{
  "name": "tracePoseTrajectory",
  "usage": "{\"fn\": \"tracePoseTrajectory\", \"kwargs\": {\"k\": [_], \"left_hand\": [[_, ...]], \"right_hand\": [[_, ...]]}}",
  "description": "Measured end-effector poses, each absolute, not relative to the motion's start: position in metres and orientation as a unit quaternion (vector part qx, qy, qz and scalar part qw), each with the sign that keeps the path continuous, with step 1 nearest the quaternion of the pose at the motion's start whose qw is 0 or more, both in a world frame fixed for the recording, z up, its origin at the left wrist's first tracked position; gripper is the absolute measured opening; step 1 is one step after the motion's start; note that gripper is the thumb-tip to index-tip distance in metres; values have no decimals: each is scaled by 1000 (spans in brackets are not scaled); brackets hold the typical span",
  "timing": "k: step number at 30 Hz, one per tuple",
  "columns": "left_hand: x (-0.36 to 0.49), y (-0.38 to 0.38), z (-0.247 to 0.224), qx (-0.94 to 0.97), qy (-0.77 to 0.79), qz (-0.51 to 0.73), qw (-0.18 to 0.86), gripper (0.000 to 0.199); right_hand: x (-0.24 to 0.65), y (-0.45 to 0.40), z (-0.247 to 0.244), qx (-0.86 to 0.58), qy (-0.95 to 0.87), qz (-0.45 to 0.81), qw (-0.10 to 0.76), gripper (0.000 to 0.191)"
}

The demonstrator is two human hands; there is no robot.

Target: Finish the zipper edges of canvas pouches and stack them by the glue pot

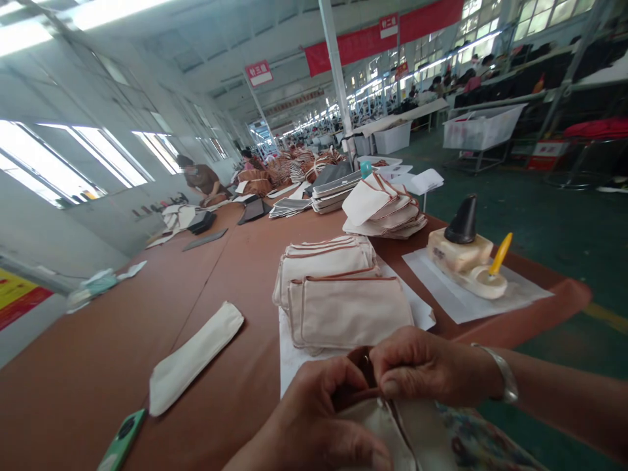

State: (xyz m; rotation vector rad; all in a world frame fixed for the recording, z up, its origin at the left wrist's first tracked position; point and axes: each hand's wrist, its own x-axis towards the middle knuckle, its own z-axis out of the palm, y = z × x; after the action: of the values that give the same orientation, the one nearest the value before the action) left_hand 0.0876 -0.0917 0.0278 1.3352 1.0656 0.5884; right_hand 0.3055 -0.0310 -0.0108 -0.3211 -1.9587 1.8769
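Pouch (pixel 375 422), cream with a brown edge, and it's right here at the near side of the table (pixel 230 281), low in front of the person, caught between both hands! The left hand (pixel 321 412) has it from its own side, fingers hooked at the brown edge, thumb lying along the cream cloth. Across from it, the right hand (pixel 424 366), silver bangle (pixel 507 376) on the wrist, pinches that edge between thumb and forefinger. Both grips are firmly on the pouch, the fingertips close together, and a dark slit runs down the cloth just below them.

Just beyond the hands, a stack (pixel 353 311) of similar brown-edged pieces leans in layers on white paper (pixel 289 366). Over to the right, a pale block (pixel 458 252) sits on a translucent sheet (pixel 441 297), black cone (pixel 464 219) on top, yellow stick (pixel 501 254) standing tilted in the small dish (pixel 483 282) beside it. On the left, a lone cream strip (pixel 193 360) lies aslant, a green phone (pixel 122 441) near its lower end. And far down the table, a co-worker (pixel 203 180) bends over the work!
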Motion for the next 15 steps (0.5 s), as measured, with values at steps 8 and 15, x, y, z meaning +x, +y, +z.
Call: {"fn": "tracePoseTrajectory", "kwargs": {"k": [8,15], "left_hand": [[82,-92,27,574,463,214,640,40],[95,-115,13,465,471,361,657,44]], "right_hand": [[300,-34,-7,-104,-708,667,207,39],[293,-35,-27,-170,-756,603,191,38]]}}
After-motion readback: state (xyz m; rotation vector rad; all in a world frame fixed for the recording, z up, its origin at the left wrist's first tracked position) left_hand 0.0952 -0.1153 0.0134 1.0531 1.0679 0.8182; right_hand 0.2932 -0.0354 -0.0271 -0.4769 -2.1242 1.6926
